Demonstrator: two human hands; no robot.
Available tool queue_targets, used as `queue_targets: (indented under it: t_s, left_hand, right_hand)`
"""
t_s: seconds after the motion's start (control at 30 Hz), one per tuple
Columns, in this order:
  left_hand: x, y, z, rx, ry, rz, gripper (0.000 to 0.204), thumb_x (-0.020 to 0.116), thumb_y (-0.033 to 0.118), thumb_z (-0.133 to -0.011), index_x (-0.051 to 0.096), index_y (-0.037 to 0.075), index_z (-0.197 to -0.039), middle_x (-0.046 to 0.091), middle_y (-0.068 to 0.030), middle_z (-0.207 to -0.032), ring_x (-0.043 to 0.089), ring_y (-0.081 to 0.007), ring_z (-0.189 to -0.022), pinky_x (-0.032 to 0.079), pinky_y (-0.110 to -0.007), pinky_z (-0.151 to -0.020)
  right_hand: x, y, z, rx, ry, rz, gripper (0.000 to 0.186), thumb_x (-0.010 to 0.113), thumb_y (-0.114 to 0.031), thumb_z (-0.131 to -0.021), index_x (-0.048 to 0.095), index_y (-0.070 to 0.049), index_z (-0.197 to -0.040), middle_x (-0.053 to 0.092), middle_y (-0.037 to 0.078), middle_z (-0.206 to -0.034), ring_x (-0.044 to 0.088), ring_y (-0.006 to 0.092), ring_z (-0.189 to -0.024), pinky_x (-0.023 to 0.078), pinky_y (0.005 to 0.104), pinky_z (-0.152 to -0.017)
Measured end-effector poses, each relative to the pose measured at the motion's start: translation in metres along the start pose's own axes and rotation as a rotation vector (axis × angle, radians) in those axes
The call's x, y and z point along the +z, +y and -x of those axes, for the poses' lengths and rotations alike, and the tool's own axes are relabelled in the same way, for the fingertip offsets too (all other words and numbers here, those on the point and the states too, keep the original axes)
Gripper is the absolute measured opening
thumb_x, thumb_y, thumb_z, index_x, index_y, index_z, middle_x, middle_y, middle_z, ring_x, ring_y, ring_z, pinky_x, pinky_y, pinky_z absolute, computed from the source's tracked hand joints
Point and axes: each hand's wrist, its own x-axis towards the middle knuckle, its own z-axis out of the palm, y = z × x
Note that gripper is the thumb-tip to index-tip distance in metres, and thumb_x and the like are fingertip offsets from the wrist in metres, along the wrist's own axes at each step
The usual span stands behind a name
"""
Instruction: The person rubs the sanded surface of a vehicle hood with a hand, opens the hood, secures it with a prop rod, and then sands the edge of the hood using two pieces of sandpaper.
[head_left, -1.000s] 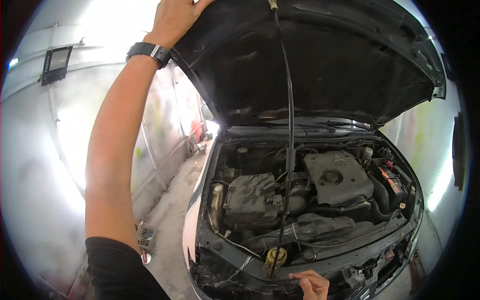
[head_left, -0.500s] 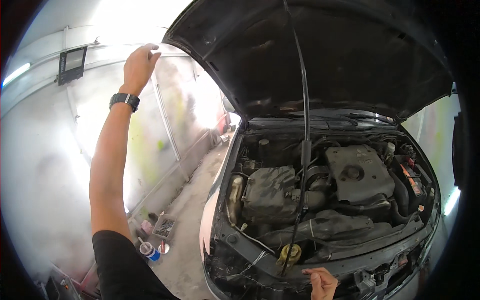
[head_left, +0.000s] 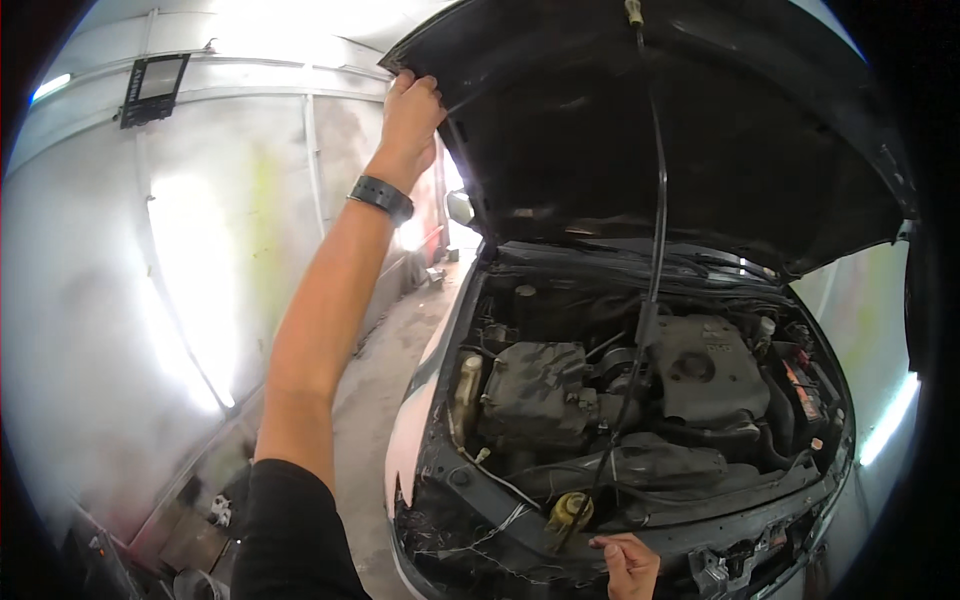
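Note:
My left arm, with a dark watch on the wrist, reaches up to the raised black car hood (head_left: 560,130). My left hand (head_left: 408,125) is closed around the hood's left front edge. A thin dark prop rod (head_left: 660,190) runs from a pale clip under the hood down to the front crossmember. Close by the rod's lower end sits a yellowish round part (head_left: 570,511). Just right of that, my right hand (head_left: 628,566) is low over the front edge, fingers curled, apart from the rod and with nothing visible in them.
The open engine bay holds a dark engine cover (head_left: 710,370), an airbox (head_left: 537,390) and a battery (head_left: 803,390). Loose wires hang at the front left corner. A paint-marked wall (head_left: 260,240) with a mounted black-framed lamp (head_left: 155,90) stands to the left.
My left hand has moved right and slightly down, from free air onto the hood's edge. The view has turned left. My right hand stays near the rod's lower end.

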Motion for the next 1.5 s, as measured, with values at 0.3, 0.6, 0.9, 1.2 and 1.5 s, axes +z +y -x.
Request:
queue_targets:
  t_s: [0.3, 0.6, 0.9, 1.2, 1.5]
  left_hand:
    - [0.110, 0.022, 0.015, 1.367, 0.117, -1.124, 0.051, 0.066, 0.024, -0.094, 0.053, 0.012, -0.142, 0.052, -0.0164, -0.130, 0.051, -0.0342, -0.116, 0.039, -0.046, -0.102]
    - [0.145, 0.084, -0.046, 1.480, 0.098, -1.274, 0.041, 0.078, 0.035, -0.086, 0.069, 0.013, -0.120, 0.063, -0.0115, -0.110, 0.059, -0.0295, -0.101, 0.048, -0.041, -0.087]
    - [0.193, 0.092, -0.052, 1.502, -0.164, -1.271, 0.030, 0.083, 0.029, -0.082, 0.075, 0.010, -0.105, 0.067, -0.0079, -0.097, 0.063, -0.0206, -0.080, 0.052, -0.032, -0.071]
    - [0.253, 0.103, -0.034, 1.521, -0.296, -1.254, 0.021, 0.079, 0.020, -0.084, 0.073, 0.002, -0.094, 0.068, -0.0140, -0.090, 0.064, -0.0257, -0.080, 0.052, -0.036, -0.069]
    - [0.209, 0.142, -0.037, 1.477, -0.496, -1.699, 0.032, 0.068, 0.026, -0.094, 0.066, 0.000, -0.113, 0.065, -0.0143, -0.103, 0.062, -0.0246, -0.093, 0.052, -0.038, -0.081]
  right_hand:
    - [-0.020, 0.002, 0.031, 0.079, 0.092, 0.051, 0.022, 0.059, -0.013, -0.100, 0.069, 0.006, -0.101, 0.071, 0.009, -0.095, 0.063, 0.0170, -0.088, 0.049, 0.0284, -0.081]
    - [-0.029, 0.046, 0.039, 0.085, 0.210, -0.206, 0.019, 0.060, -0.010, -0.100, 0.068, 0.007, -0.099, 0.069, 0.008, -0.095, 0.060, 0.0146, -0.089, 0.048, 0.0276, -0.082]
    - [-0.037, 0.085, 0.012, 0.021, 0.081, -0.231, 0.019, 0.059, -0.009, -0.100, 0.068, 0.007, -0.101, 0.069, 0.012, -0.094, 0.062, 0.0186, -0.087, 0.049, 0.0286, -0.080]
    - [-0.041, 0.110, -0.010, 0.053, -0.019, -0.340, 0.020, 0.058, -0.011, -0.100, 0.068, 0.006, -0.102, 0.069, 0.012, -0.095, 0.062, 0.0191, -0.086, 0.049, 0.0296, -0.079]
    - [-0.049, 0.126, -0.029, 0.031, -0.094, -0.206, 0.028, 0.052, -0.016, -0.103, 0.068, 0.007, -0.104, 0.071, 0.018, -0.102, 0.067, 0.0302, -0.092, 0.052, 0.0364, -0.083]
